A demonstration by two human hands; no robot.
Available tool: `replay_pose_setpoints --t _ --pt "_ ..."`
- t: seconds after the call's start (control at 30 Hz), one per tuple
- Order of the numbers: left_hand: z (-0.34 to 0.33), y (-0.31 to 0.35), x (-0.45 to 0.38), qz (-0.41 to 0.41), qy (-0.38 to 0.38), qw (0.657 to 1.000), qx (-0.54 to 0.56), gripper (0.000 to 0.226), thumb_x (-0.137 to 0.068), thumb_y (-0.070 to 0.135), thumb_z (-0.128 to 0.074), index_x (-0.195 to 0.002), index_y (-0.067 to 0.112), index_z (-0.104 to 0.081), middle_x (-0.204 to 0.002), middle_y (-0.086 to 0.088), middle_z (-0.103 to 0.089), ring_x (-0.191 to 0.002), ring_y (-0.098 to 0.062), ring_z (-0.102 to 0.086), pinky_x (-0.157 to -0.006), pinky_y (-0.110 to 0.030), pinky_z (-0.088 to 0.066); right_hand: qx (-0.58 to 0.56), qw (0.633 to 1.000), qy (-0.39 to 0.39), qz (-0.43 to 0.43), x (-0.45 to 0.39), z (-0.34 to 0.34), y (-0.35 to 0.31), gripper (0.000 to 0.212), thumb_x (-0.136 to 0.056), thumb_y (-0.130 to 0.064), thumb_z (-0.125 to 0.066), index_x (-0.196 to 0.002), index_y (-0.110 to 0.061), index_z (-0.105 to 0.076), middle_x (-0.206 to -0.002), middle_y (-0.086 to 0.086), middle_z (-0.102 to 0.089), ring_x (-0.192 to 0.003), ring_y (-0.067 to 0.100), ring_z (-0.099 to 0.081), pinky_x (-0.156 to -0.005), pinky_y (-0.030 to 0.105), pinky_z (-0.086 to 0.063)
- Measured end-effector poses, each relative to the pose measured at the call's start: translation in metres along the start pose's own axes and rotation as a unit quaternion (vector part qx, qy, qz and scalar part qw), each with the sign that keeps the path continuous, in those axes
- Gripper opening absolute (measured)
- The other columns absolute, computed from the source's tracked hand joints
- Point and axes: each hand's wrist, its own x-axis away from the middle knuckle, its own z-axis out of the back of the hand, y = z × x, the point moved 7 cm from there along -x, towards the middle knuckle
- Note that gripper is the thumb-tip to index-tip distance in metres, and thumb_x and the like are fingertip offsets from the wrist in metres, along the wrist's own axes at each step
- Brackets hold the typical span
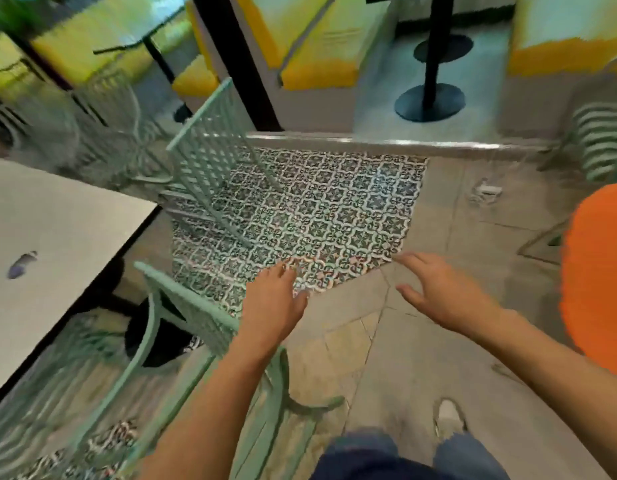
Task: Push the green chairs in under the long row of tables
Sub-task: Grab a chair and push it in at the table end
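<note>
A pale green metal chair (182,306) stands at the lower left beside the white table (57,230), its lattice back toward me and its seat partly under the table's edge. A second green chair (210,150) stands farther along, past the table's corner, turned at an angle on the patterned floor. My left hand (272,303) hovers just above and to the right of the near chair's back, fingers straight, holding nothing. My right hand (442,292) is out over the bare floor with fingers spread, empty.
More green chairs (102,109) stand blurred at the far left. An orange round seat (598,271) is close at the right edge. A raised step (369,142) runs across ahead, with black table pedestals (430,102) and yellow benches (317,74) beyond. A small dark object (23,263) lies on the table.
</note>
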Motion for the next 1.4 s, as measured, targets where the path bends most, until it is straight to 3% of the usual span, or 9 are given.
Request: replay_pose_setpoints --t 0.17,0.4,0.53,0.7,0.8,0.97,1.2,1.33,1.4 --pt "0.011 -0.043 -0.03 0.179 0.003 0.982 0.067 0.04 -0.09 0.039 -0.057 -0.121 0.015 -0.06 -0.113 -0.006 -0.059 -0.107 -0.026 -0.054 -0.085 -0.037 -0.044 -0.01 0.989 -0.068 0.127 -0.107 0.008 -0.035 0.052 -0.095 -0.04 -0.051 -0.144 -0.026 -0.04 -0.14 -0.002 -0.048 -0.128 0.017 -0.042 -0.103 0.031 -0.035" --pt "-0.023 -0.135 -0.031 0.414 0.05 0.902 0.113 0.042 -0.086 0.035 -0.061 -0.123 0.015 -0.058 -0.116 -0.006 -0.058 -0.111 -0.029 -0.053 -0.089 -0.042 -0.047 -0.014 0.964 -0.123 0.237 -0.231 -0.034 -0.099 0.054 -0.095 -0.04 -0.05 -0.146 -0.029 -0.034 -0.142 -0.004 -0.046 -0.129 0.016 -0.043 -0.102 0.034 -0.039" --pt "-0.053 -0.184 -0.031 0.489 0.042 0.862 0.124 0.035 -0.081 0.028 -0.069 -0.107 0.005 -0.063 -0.104 -0.015 -0.061 -0.099 -0.037 -0.057 -0.08 -0.044 -0.049 0.037 0.919 -0.183 0.346 -0.287 -0.079 -0.163 0.054 -0.096 -0.039 -0.049 -0.146 -0.025 -0.035 -0.144 -0.002 -0.044 -0.129 0.019 -0.041 -0.105 0.032 -0.034" --pt "-0.067 -0.213 -0.003 0.582 0.0 0.802 0.132 0.034 -0.083 0.031 -0.065 -0.109 0.009 -0.063 -0.099 -0.015 -0.063 -0.09 -0.037 -0.06 -0.073 -0.041 -0.05 0.073 0.84 -0.233 0.485 -0.315 -0.111 -0.249 0.055 -0.095 -0.039 -0.049 -0.146 -0.023 -0.036 -0.141 -0.001 -0.046 -0.127 0.021 -0.043 -0.103 0.033 -0.036" --pt "-0.069 -0.235 0.018 0.655 0.01 0.742 0.145 0.046 -0.085 0.032 -0.064 -0.123 0.008 -0.057 -0.117 -0.016 -0.059 -0.105 -0.036 -0.057 -0.086 -0.042 -0.047 0.083 0.764 -0.255 0.586 -0.322 -0.14 -0.309 0.052 -0.094 -0.036 -0.049 -0.143 -0.02 -0.04 -0.137 0.002 -0.049 -0.124 0.024 -0.045 -0.101 0.034 -0.035" --pt "-0.085 -0.234 0.037 0.761 -0.007 0.632 0.15 0.058 -0.091 0.048 -0.051 -0.14 0.02 -0.043 -0.136 -0.005 -0.049 -0.12 -0.027 -0.049 -0.093 -0.037 -0.044 0.12 0.575 -0.305 0.749 -0.31 -0.222 -0.375 0.049 -0.083 -0.03 -0.062 -0.128 -0.012 -0.055 -0.121 0.01 -0.059 -0.113 0.032 -0.055 -0.097 0.043 -0.044" --pt "-0.096 -0.203 0.015 0.859 -0.007 0.473 0.197 0.062 -0.091 0.06 -0.046 -0.141 0.023 -0.041 -0.137 0.002 -0.047 -0.122 -0.025 -0.048 -0.095 -0.038 -0.044 0.15 0.338 -0.353 0.86 -0.294 -0.291 -0.427 0.048 -0.09 -0.033 -0.052 -0.134 -0.016 -0.048 -0.134 0.008 -0.048 -0.13 0.029 -0.039 -0.11 0.041 -0.029" --pt "-0.109 -0.19 0.0 0.881 -0.036 0.417 0.219 0.06 -0.089 0.065 -0.043 -0.134 0.025 -0.045 -0.128 0.002 -0.052 -0.116 -0.025 -0.052 -0.09 -0.038 -0.044 0.199 0.233 -0.357 0.883 -0.298 -0.326 -0.433 0.052 -0.092 -0.043 -0.049 -0.138 -0.019 -0.046 -0.137 0.005 -0.048 -0.13 0.027 -0.039 -0.111 0.039 -0.026" --pt "-0.116 -0.185 -0.003 0.888 -0.039 0.394 0.233 0.059 -0.09 0.066 -0.042 -0.132 0.024 -0.047 -0.124 0.001 -0.055 -0.111 -0.025 -0.054 -0.088 -0.038 -0.045 0.214 0.201 -0.349 0.89 -0.299 -0.339 -0.438 0.054 -0.094 -0.052 -0.043 -0.14 -0.023 -0.043 -0.137 0.001 -0.048 -0.128 0.023 -0.041 -0.109 0.037 -0.027"
